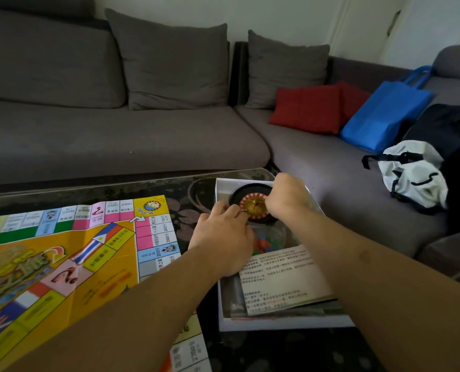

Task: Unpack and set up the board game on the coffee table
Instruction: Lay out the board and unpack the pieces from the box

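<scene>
A colourful paper game board [62,253] lies unfolded on the dark coffee table [142,189] at the left. To its right stands an open white game box [277,324]. At the box's far end sits a black roulette wheel [250,193] with a gold centre. My left hand [223,237] grips the wheel's near left rim. My right hand [288,194] grips its right side from above. Small coloured pieces [263,244] lie in the box under the wheel, and a printed instruction sheet [282,277] lies in the near half.
A grey corner sofa [116,135] wraps behind and to the right of the table, with grey cushions [175,63], a red cushion [309,108], a blue tote bag [384,114] and a white and black bag [414,175]. The box stands near the table's right edge.
</scene>
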`<action>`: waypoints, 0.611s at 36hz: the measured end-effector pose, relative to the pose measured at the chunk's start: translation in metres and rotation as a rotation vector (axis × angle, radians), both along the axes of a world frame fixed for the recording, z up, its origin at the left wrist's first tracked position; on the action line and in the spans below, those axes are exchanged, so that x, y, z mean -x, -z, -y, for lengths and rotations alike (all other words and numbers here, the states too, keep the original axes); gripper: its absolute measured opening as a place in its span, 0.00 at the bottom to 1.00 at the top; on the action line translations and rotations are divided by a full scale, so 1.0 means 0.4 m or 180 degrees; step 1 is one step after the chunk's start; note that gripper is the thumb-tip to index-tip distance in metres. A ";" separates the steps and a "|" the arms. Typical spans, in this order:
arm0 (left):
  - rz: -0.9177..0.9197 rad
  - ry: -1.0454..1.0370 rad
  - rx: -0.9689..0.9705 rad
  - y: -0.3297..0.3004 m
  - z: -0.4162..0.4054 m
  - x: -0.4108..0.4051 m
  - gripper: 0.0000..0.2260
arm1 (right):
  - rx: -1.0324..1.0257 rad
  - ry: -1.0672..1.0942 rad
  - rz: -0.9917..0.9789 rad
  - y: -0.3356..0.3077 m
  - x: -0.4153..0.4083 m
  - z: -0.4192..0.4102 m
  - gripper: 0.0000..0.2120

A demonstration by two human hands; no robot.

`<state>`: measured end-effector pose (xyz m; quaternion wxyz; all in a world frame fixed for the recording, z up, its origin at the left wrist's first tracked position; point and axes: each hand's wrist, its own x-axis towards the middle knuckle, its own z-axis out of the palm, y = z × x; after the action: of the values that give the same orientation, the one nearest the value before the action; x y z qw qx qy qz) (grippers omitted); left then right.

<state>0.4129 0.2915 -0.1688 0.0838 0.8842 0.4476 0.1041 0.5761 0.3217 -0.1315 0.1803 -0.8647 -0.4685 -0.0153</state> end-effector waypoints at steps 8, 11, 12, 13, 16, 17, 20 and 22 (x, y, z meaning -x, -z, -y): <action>0.1025 -0.0135 0.0106 -0.002 0.006 0.019 0.17 | -0.0419 0.0084 -0.0410 -0.013 -0.030 -0.011 0.06; 0.1506 -0.0153 0.0356 -0.010 0.014 0.035 0.16 | -0.0497 0.0143 -0.0524 -0.031 -0.041 -0.005 0.07; 0.1647 -0.0197 0.0421 -0.015 0.018 0.041 0.17 | -0.0516 0.0155 -0.0559 -0.040 -0.044 -0.001 0.08; 0.1762 -0.0264 0.0469 -0.023 0.023 0.049 0.17 | -0.0527 0.0161 -0.0585 -0.051 -0.045 0.003 0.08; 0.2011 -0.0513 0.0549 -0.051 0.039 0.070 0.18 | -0.0588 0.0159 -0.0624 -0.089 -0.041 0.026 0.08; 0.2054 -0.0596 0.0582 -0.062 0.046 0.077 0.18 | -0.0610 0.0146 -0.0646 -0.101 -0.039 0.036 0.07; 0.2129 -0.0830 0.0686 -0.110 0.077 0.105 0.15 | -0.0639 0.0051 -0.0657 -0.145 -0.020 0.072 0.08; 0.2130 -0.0929 0.0749 -0.138 0.093 0.121 0.13 | -0.0617 -0.0019 -0.0652 -0.171 0.000 0.098 0.08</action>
<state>0.3646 0.2541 -0.1137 0.3104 0.7126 0.5256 0.3458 0.5761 0.2823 -0.0629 0.3099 -0.8389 -0.4466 0.0283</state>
